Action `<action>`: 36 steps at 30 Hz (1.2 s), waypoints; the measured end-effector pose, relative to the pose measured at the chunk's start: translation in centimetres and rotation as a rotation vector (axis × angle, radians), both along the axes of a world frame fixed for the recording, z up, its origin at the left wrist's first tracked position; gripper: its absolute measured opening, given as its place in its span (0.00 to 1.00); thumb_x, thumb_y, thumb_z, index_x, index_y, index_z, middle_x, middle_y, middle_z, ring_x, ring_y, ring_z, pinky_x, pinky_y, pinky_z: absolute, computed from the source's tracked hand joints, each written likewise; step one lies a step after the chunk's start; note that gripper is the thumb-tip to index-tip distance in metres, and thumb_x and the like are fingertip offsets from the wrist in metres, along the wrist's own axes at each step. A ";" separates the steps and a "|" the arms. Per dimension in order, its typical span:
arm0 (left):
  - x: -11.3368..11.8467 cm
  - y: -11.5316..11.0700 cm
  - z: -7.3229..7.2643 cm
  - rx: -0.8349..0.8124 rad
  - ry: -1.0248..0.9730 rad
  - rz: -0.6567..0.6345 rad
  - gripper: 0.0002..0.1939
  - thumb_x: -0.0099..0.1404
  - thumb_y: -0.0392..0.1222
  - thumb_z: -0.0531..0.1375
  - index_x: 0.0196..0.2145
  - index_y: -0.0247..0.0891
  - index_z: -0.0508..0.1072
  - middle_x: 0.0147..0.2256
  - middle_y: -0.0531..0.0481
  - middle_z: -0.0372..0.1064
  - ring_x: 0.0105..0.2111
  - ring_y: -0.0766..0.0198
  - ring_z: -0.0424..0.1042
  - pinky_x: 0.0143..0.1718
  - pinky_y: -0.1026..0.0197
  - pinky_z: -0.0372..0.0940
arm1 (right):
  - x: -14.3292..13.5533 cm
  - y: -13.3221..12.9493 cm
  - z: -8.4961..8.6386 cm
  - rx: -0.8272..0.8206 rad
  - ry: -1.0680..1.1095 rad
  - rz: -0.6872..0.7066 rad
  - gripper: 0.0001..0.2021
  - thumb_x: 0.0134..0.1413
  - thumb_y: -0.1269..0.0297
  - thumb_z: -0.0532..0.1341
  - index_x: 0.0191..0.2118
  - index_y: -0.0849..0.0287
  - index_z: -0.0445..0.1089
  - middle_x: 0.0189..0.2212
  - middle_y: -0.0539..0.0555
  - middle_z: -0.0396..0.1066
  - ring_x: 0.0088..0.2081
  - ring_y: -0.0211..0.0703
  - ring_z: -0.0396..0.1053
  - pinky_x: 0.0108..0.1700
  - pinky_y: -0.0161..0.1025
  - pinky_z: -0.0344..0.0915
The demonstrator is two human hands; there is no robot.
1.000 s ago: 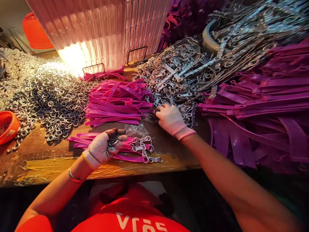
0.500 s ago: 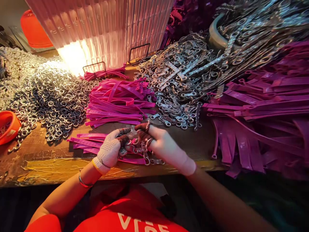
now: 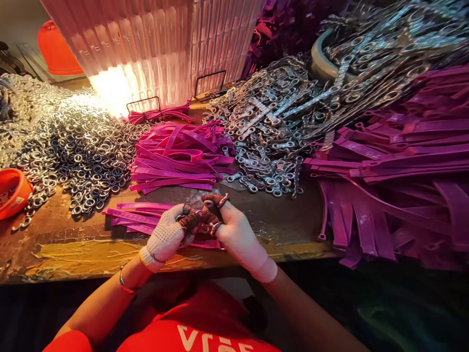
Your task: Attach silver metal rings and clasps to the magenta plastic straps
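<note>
Left hand [image 3: 164, 235] and right hand [image 3: 242, 237], both in pale gloves with dark-covered fingers, meet over the near edge of the worktable [image 3: 293, 215]. Fingers curl inward, tips together; a sliver of pink shows between them, but I cannot tell what, if anything, is pinched.

Near bundle of pink straps [image 3: 126, 213]: flat on the table, beneath and to the left of the hands, which cover its right part; one strap shows below the fingers.

Surroundings: larger pile of pink straps [image 3: 176, 159] just beyond the hands, between them and the ribbed panel [image 3: 157, 44], which stands upright and closes off the back. Wire frame [image 3: 143, 100] at the panel's foot, over a thin strap bundle [image 3: 170, 113].

Left: heap of metal rings [image 3: 97, 151], reaching the edge of the larger pile; orange bowl [image 3: 16, 195] beside its loose rings; second orange container [image 3: 56, 49] behind.

Right: heap of metal links [image 3: 271, 132], touching the larger pile; basin [image 3: 320, 55] with long metal strips [image 3: 403, 44] spilling over its rim; broad mass of magenta straps [image 3: 414, 161], some hanging past the table edge.
</note>
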State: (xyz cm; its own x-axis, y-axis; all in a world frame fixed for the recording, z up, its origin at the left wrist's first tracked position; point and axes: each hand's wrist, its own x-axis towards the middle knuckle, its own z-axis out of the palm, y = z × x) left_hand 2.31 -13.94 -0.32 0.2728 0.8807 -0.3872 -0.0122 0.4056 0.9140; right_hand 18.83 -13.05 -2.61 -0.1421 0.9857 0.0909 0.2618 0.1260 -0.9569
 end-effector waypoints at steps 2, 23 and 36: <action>0.0 -0.2 -0.1 0.008 0.004 -0.019 0.19 0.66 0.57 0.59 0.28 0.39 0.62 0.18 0.59 0.57 0.15 0.74 0.53 0.15 0.70 0.48 | -0.2 -0.3 0.3 0.091 -0.179 0.069 0.16 0.54 0.70 0.54 0.49 0.58 0.69 0.45 0.59 0.74 0.47 0.48 0.70 0.51 0.45 0.65; 2.5 11.4 -0.7 0.758 0.889 -0.278 0.05 0.63 0.33 0.58 0.34 0.36 0.74 0.35 0.44 0.69 0.37 0.57 0.68 0.40 0.60 0.60 | 1.7 1.1 0.3 0.032 -0.140 -0.208 0.12 0.59 0.61 0.55 0.37 0.59 0.74 0.31 0.53 0.75 0.34 0.46 0.69 0.38 0.38 0.65; 4.6 11.7 -2.6 0.725 0.977 -0.347 0.13 0.68 0.35 0.53 0.44 0.42 0.75 0.45 0.44 0.67 0.37 0.60 0.71 0.34 0.62 0.60 | 2.9 -0.4 0.8 0.041 -0.247 -0.077 0.18 0.60 0.66 0.53 0.52 0.57 0.73 0.40 0.56 0.79 0.40 0.48 0.75 0.43 0.39 0.68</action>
